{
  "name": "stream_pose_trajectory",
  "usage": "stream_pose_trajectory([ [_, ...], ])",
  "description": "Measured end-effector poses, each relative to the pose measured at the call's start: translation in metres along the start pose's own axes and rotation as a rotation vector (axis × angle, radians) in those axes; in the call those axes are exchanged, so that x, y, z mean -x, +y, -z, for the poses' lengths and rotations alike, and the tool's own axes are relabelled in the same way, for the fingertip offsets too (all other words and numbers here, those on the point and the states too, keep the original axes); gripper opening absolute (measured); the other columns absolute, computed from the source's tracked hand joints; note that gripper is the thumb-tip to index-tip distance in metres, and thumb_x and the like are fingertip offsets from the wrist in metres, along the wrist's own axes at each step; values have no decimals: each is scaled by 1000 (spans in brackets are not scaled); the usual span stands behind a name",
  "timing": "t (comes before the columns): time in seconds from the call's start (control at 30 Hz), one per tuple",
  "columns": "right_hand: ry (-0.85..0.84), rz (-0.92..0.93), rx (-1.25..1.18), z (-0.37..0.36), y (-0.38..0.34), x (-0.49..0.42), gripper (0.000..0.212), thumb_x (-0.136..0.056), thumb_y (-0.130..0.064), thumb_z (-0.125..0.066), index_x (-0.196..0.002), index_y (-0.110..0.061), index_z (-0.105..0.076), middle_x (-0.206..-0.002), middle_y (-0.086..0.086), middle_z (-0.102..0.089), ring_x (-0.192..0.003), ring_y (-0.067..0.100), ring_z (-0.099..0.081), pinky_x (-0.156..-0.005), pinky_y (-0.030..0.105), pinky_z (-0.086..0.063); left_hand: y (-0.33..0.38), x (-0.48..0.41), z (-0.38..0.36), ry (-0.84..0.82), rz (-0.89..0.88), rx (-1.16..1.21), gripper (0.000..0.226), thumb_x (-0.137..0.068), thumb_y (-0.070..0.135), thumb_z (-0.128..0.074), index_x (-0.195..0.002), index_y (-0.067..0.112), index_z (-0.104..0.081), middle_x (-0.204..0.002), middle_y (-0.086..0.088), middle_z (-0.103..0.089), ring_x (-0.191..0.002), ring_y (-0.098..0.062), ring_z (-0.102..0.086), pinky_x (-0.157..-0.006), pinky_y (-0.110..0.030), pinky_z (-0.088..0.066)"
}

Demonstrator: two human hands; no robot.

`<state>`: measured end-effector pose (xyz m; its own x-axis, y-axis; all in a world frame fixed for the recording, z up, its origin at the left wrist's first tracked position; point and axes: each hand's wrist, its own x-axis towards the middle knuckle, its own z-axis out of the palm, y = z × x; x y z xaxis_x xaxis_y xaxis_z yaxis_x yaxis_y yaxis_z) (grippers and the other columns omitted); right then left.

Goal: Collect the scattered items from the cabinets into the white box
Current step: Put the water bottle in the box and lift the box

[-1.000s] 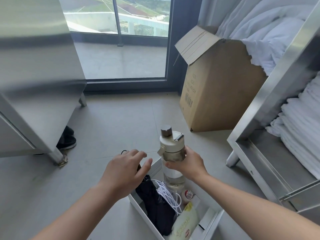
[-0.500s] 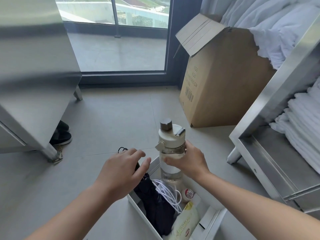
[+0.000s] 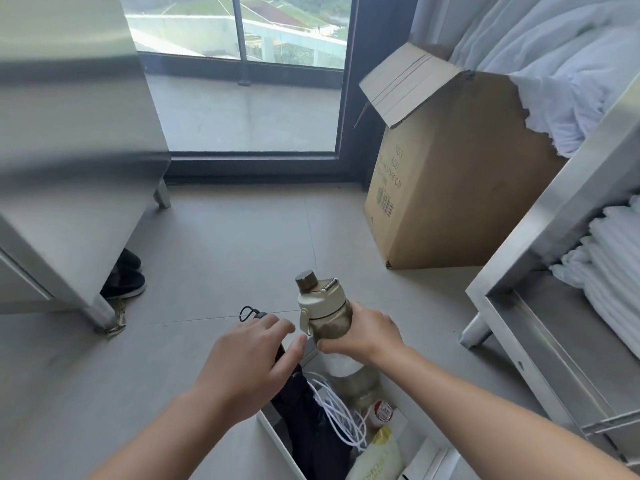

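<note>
The left hand [image 3: 249, 368] curls around the dark umbrella [image 3: 304, 414] propped in the white box [image 3: 273, 434]; the right hand [image 3: 363, 336] grips the bottle [image 3: 320, 306], upright in the box's far end. Released on the cable [image 3: 334, 408], the tall bottle could topple out.

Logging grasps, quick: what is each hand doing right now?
Left hand: curled round the top of the black umbrella.
Right hand: gripping the water bottle just below its lid.

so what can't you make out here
All in the head view.
Box: near end cut off by the bottom edge.
Left hand: its back hides whether it grips the dark bundle.
Jar label: too small to read.
Shoes: partly hidden by the cabinet.
</note>
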<state>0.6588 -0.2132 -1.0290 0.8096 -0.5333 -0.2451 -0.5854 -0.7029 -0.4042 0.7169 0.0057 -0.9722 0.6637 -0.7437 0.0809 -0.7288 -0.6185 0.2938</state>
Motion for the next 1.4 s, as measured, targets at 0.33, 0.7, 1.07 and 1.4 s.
stream_pose_trajectory([
  [0.33, 14, 47, 44, -5, 3, 0, 72, -43, -79, -66, -102, -38, -56, -90, -15, -64, -85, 14, -63, -71, 31, -53, -2, 9, 6, -30, 19, -18, 54, -91, 67, -14, -112, 38, -55, -103, 20, -57, -95, -3, -54, -79, -24, -43],
  [0.7, 12, 111, -65, 1, 22, 26, 71, -69, -67, -68, -130, -35, -50, -120, -13, -64, -111, 14, -62, -87, 34, -51, -1, 13, 14, -23, 14, -7, 51, -92, 66, -15, -111, 39, -54, -103, 20, -57, -94, -1, -55, -81, -22, -42],
  [1.07, 220, 289, 2, 48, -10, 64, 69, -87, -66, -49, -146, -31, -44, -137, -14, -56, -126, 7, -49, -96, 25, -42, 0, 1, 40, 144, -79, -94, 54, -93, 61, -24, -111, 31, -66, -108, 16, -66, -93, -11, -64, -80, -28, -48],
  [1.4, 360, 385, 110, 79, -28, 73, 62, -98, -59, -45, -151, -26, -44, -151, -11, -49, -140, 8, -40, -112, 26, -32, 1, 1, 40, 145, -107, -100, 50, -95, 60, -29, -114, 30, -65, -112, 14, -65, -98, -12, -64, -84, -31, -49],
])
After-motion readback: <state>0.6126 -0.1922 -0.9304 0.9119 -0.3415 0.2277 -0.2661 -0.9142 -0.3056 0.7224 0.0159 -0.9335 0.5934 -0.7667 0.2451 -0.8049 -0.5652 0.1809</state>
